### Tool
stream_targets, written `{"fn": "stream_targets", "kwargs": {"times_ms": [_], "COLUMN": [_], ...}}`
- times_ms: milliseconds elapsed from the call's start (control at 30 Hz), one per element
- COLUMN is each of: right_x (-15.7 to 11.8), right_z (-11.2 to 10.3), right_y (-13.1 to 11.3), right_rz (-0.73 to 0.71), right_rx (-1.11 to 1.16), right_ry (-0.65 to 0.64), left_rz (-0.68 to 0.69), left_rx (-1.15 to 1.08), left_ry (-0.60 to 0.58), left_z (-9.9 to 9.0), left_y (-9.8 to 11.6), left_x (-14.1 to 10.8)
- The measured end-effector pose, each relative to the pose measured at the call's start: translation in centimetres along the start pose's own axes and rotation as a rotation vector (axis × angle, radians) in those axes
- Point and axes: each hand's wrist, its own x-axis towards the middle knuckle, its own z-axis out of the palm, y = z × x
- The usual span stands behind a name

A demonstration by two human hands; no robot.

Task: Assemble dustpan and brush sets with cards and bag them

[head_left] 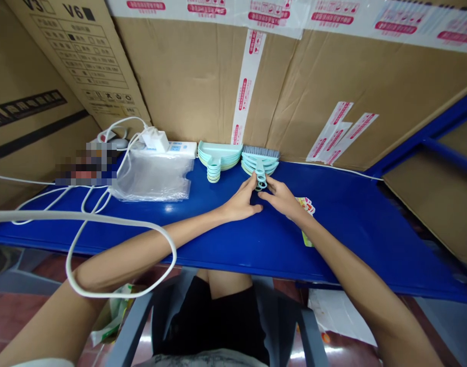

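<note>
A stack of small hand brushes (260, 164) sits on the blue table (225, 244), against the cardboard. The left hand (240, 202) and right hand (282, 198) are half open, fingers curved at both sides of the handles; whether they grip or only touch, I cannot tell. The brushes should be light, stiff plastic (only the bristles soft), perhaps slippery; the handles seem the best hold. Beside them, dustpans (220, 157) lie nested; the contents of the transparent plastic bags (155, 178), if any, are unclear.
</note>
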Motion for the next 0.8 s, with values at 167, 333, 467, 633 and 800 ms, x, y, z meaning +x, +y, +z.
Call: {"fn": "stream_targets", "kwargs": {"times_ms": [167,333,467,633,800], "right_x": [0.4,0.4,0.0,-1.3,-2.8], "right_z": [-0.8,-4.4,-9.1,-12.6,-9.9], "right_y": [0.0,-0.6,-0.7,-0.7,-2.3], "right_rz": [-0.005,0.117,0.212,0.488,0.437], "right_rx": [0.034,-0.248,-0.647,-0.873,-1.037], "right_ry": [-0.037,0.087,0.182,-0.164,-0.234], "left_rz": [-0.012,-0.079,-0.037,-0.028,-0.001], "left_rx": [0.005,-0.062,-0.076,-0.037,-0.001], "left_ry": [0.018,0.09,0.102,0.068,0.056], "left_z": [-0.3,-0.3,-0.3,-0.4,-0.5], "left_y": [0.2,0.6,0.7,0.4,0.0], "left_x": [-0.2,-0.6,-0.8,-0.8,-0.7]}}
